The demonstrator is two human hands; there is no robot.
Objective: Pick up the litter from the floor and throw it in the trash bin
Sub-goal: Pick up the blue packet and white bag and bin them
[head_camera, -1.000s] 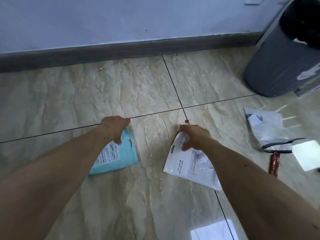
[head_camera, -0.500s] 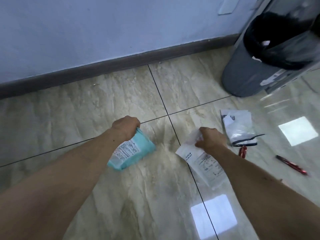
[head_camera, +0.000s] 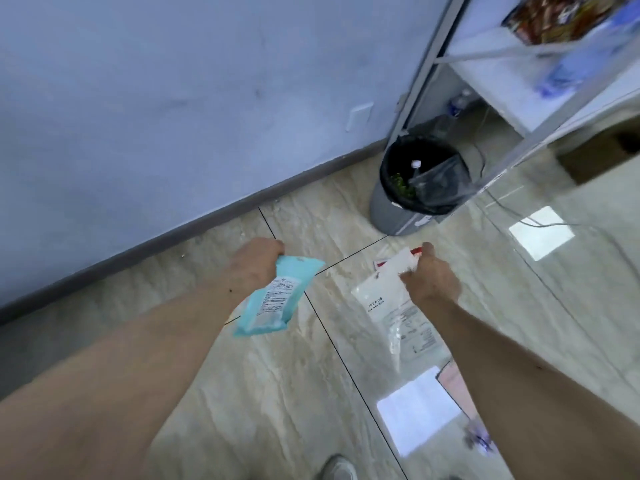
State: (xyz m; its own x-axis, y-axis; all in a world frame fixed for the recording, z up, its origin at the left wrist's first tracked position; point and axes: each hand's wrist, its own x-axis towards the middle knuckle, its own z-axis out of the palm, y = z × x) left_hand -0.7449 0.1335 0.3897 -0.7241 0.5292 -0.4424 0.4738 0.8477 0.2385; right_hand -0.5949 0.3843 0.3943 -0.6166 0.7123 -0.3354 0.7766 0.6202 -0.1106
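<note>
My left hand [head_camera: 254,263] grips the top of a teal packet [head_camera: 273,297] with a white label, and the packet hangs off the floor. A white and clear plastic bag [head_camera: 389,299] with a red top edge dangles from my right hand [head_camera: 429,275]. The grey trash bin [head_camera: 419,188] with a black liner stands ahead and to the right, by the wall, apart from both hands. Inside it I see a bottle with a white cap and something green.
A metal shelf frame [head_camera: 415,84] rises just behind the bin, with packets on its shelves. A cable [head_camera: 512,211] runs over the tiles right of the bin. A dark baseboard [head_camera: 173,233] lines the blue wall. A shoe [head_camera: 341,469] shows at the bottom edge.
Both hands have lifted their packets off the floor. The view has risen and swung right, so the whole bin and the shelf now show. The other litter has left the frame.
</note>
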